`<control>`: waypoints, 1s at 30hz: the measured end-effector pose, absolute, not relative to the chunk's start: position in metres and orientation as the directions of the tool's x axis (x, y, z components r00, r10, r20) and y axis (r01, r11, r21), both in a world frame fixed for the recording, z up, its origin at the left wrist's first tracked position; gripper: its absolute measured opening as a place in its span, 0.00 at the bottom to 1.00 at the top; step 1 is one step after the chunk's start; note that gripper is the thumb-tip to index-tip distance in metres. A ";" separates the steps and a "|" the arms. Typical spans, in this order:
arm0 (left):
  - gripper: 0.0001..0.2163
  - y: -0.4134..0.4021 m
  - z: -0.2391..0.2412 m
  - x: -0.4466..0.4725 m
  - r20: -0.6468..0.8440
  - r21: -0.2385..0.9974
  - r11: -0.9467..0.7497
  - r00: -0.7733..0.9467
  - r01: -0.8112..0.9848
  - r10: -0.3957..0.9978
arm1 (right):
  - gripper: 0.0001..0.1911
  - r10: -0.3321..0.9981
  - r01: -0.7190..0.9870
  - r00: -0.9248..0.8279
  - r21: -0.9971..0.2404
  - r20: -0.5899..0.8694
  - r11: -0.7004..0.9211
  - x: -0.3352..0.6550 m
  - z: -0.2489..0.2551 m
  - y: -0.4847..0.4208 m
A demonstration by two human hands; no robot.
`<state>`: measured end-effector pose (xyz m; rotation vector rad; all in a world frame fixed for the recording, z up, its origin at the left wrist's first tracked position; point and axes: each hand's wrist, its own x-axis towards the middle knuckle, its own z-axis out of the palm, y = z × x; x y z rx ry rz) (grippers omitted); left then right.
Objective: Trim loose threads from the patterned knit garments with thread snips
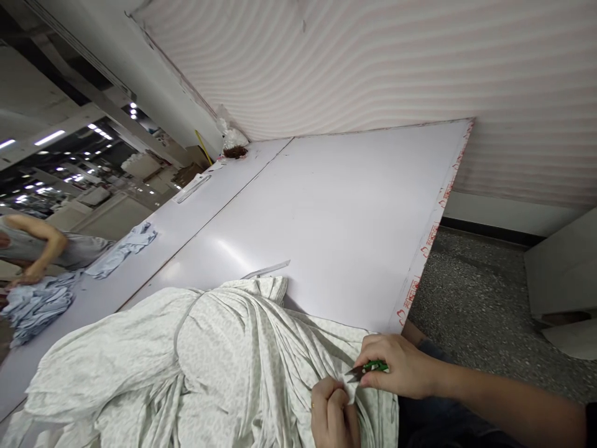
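Observation:
A heap of pale green-white patterned fabric lies gathered over the table's near side. My left hand is closed on a small pinched-up edge of this fabric near the bottom of the view. Just above and to the right, my right hand grips small thread snips with green handles. Their dark blades point left and touch or nearly touch the pinched cloth; I cannot tell whether they cut into it. A thin grey strip or cord runs across the heap.
The white table has a red-printed edge tape on its right. A flat strip lies beyond the heap. At the far left, a co-worker's arm reaches to blue fabric. A plastic bag sits at the back.

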<state>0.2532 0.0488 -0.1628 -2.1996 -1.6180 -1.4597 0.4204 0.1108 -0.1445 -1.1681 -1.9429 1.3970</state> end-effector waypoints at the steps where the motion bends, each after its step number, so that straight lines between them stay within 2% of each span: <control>1: 0.14 0.049 -0.163 0.253 0.694 0.462 -0.452 0.006 0.764 0.720 | 0.07 0.850 0.360 -0.518 -0.926 -0.097 0.114 0.420 -0.144 0.110; 4: 0.13 0.048 -0.164 0.253 0.705 0.453 -0.436 -0.014 0.778 0.709 | 0.06 0.876 0.370 -0.467 -0.927 -0.124 0.066 0.418 -0.146 0.107; 6: 0.11 0.047 -0.166 0.252 0.715 0.462 -0.418 -0.049 0.782 0.697 | 0.09 0.878 0.362 -0.460 -0.931 -0.135 0.046 0.415 -0.148 0.105; 8: 0.08 0.046 -0.166 0.249 0.638 0.576 -0.364 -0.124 0.732 0.760 | 0.11 0.880 0.363 -0.461 -0.929 -0.116 0.067 0.412 -0.152 0.103; 10: 0.03 0.048 -0.163 0.246 0.397 0.781 -0.184 -0.248 0.596 0.883 | 0.08 0.895 0.388 -0.438 -0.916 -0.083 0.105 0.410 -0.155 0.103; 12: 0.14 0.051 -0.157 0.240 0.068 0.905 0.076 -0.319 0.417 0.945 | 0.09 0.904 0.424 -0.424 -0.895 -0.059 0.141 0.410 -0.156 0.105; 14: 0.24 0.056 -0.148 0.235 -0.154 0.919 0.253 -0.313 0.303 0.937 | 0.08 0.892 0.457 -0.449 -0.871 -0.052 0.179 0.413 -0.153 0.107; 16: 0.29 0.060 -0.139 0.231 -0.249 0.910 0.322 -0.278 0.260 0.928 | 0.09 0.870 0.476 -0.491 -0.851 -0.049 0.220 0.415 -0.149 0.108; 18: 0.31 0.064 -0.132 0.231 -0.286 0.907 0.350 -0.267 0.233 0.920 | 0.12 0.857 0.486 -0.514 -0.835 -0.033 0.259 0.416 -0.145 0.108; 22: 0.31 0.066 -0.126 0.235 -0.303 0.910 0.361 -0.267 0.204 0.915 | 0.10 0.855 0.495 -0.519 -0.815 0.003 0.303 0.413 -0.142 0.108; 30: 0.32 0.065 -0.126 0.233 -0.345 0.896 0.392 -0.228 0.209 0.911 | 0.10 0.853 0.488 -0.521 -0.832 -0.036 0.263 0.418 -0.136 0.112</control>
